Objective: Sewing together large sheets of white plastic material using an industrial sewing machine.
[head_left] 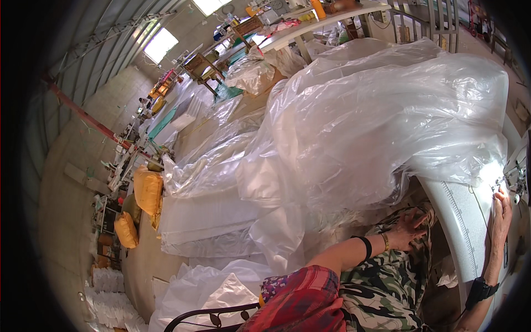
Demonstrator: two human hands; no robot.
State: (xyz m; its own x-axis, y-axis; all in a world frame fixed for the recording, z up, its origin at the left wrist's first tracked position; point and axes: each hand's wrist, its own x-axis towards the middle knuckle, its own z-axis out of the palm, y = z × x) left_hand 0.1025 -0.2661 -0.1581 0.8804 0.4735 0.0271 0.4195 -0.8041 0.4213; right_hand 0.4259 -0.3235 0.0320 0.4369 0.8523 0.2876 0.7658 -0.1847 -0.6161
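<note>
My left hand (406, 229) rests on the camouflage-patterned cloth (370, 288) over my lap, fingers spread and holding nothing. At the right, my right hand (502, 207) reaches to the brightly lit needle area of a sewing machine (514, 182). Its fingers are stretched out, with the tips close to the metal parts there; glare blurs that spot. A large clear plastic sheet (381, 122) lies bunched over the machine table (453, 221), and its near edge ends close to the needle area. Ruler-like marks run along the pale tabletop.
More plastic sheeting (210, 221) spreads to the left, down to the floor. Yellow sacks (148, 191) and stacked white bundles (113, 299) stand farther left. A black metal chair back (215, 315) is at the lower edge. A long white table (326, 22) stands at the back.
</note>
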